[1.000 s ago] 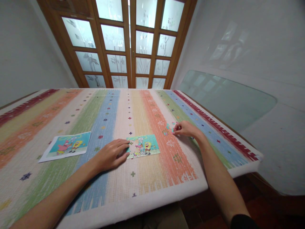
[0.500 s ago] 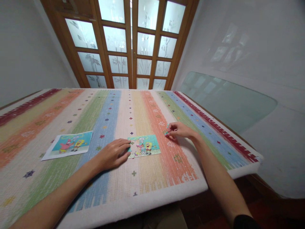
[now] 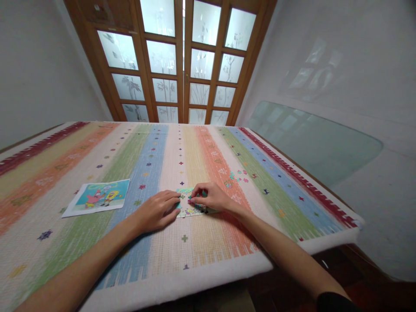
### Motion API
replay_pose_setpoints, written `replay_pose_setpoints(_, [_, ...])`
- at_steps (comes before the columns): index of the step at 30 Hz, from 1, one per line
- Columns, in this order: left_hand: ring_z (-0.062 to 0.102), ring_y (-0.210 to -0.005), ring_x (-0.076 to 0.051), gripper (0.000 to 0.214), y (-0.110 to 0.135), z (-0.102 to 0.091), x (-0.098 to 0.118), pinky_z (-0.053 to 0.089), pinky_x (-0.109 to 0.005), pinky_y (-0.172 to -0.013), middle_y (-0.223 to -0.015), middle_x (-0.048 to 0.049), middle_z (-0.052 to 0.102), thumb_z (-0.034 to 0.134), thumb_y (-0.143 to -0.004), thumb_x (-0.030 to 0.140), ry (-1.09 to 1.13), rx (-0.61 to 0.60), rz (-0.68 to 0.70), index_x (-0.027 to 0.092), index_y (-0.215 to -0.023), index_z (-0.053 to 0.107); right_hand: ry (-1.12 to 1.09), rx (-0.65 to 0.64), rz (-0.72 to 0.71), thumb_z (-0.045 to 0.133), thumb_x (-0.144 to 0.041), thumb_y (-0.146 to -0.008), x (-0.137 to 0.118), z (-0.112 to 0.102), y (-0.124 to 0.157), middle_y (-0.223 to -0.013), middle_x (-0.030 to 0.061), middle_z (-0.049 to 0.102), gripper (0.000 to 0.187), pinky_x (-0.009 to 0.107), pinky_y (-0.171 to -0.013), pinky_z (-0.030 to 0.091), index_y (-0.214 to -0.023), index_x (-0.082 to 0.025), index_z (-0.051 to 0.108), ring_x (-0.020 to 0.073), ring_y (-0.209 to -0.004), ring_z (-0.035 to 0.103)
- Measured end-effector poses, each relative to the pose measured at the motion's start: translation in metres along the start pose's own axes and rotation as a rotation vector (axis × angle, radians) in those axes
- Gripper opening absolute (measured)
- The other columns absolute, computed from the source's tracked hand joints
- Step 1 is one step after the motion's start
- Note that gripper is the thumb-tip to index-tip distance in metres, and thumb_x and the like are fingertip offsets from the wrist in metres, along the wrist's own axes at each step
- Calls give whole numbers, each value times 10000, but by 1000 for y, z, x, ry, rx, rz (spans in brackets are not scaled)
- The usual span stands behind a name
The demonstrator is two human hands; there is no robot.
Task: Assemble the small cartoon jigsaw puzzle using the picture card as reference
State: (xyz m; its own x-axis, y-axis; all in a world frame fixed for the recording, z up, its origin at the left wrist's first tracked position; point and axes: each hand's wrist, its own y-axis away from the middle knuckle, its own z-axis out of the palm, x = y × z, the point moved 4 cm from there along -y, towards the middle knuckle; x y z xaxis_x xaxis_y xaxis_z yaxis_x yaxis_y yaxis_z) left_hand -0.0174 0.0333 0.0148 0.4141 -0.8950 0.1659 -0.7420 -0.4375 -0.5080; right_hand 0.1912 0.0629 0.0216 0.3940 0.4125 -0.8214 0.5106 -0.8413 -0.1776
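Our right hand (image 3: 210, 197), which half a second ago is over by the loose pieces (image 3: 228, 183), is now above the puzzle (image 3: 195, 211), its grip pinched together on a small piece (image 3: 190, 200) beside the unfilled gap. Our left hand (image 3: 160, 211) stays at the puzzle's left edge, thumb and fingers apart, fingertips touching it. The loose pieces, partly covered before, now show fully, scattered to the right of the puzzle and beyond our right hand.

Our right hand hides much of the puzzle's right side, and our left fingers cover a little of its left. The printed picture (image 3: 103, 197) lies well to the left of the puzzle, past our left forearm.

All this rests on the counter (image 3: 183, 284), under a striped cloth (image 3: 214, 246). Beyond it we see wooden doors (image 3: 188, 65) with frosted panes; a glass sheet (image 3: 315, 147) stands against the right wall (image 3: 367, 69).
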Motion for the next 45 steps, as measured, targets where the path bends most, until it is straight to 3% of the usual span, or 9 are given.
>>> replay_pose_setpoints(10, [689,-1107,-262,213,0,1,0,586,-450,-956,-1179,-123,730,533,-1001,256,17,-3,-7,187,-1168,645,204,86,-115,797,-170,-817,2,8,-4,-816,24,728,68,318,-777,466,-806,-197,736,168,-800,626])
replay_pose_setpoints(15, [692,-1092,-270,221,0,2,-1,589,-457,-946,-1173,-137,729,532,-1000,265,15,-5,-18,171,-1156,658,333,70,-202,793,-178,-840,4,11,-4,-866,42,713,64,350,-853,462,-835,-182,730,198,-903,614])
replay_pose_setpoints(21, [690,-1094,-267,231,0,1,0,582,-458,-958,-1164,-125,736,529,-998,261,26,2,-17,185,-1165,670,365,51,-200,776,-197,-864,2,13,-1,-921,58,684,32,359,-889,461,-881,-186,751,213,-963,598])
replay_pose_setpoints(38, [690,-1096,-272,226,0,1,-1,594,-458,-947,-1182,-142,725,534,-993,262,27,-5,-29,169,-1157,657,661,77,-301,649,-305,-940,-8,22,7,-949,98,672,157,375,-820,443,-884,-203,754,246,-938,546])
replay_pose_setpoints(42, [693,-1091,-266,221,0,0,-1,599,-450,-941,-1177,-136,726,535,-992,259,16,-9,-26,174,-1160,651,569,88,-290,687,-293,-894,-5,15,5,-956,98,679,145,382,-855,455,-945,-180,760,243,-935,567])
replay_pose_setpoints(45, [693,-1094,-267,214,0,0,0,604,-452,-935,-1179,-135,726,518,-1004,256,-2,-20,-13,178,-1162,638,474,154,-247,642,-218,-892,0,-7,1,-972,91,686,134,377,-885,459,-953,-178,755,231,-951,592])
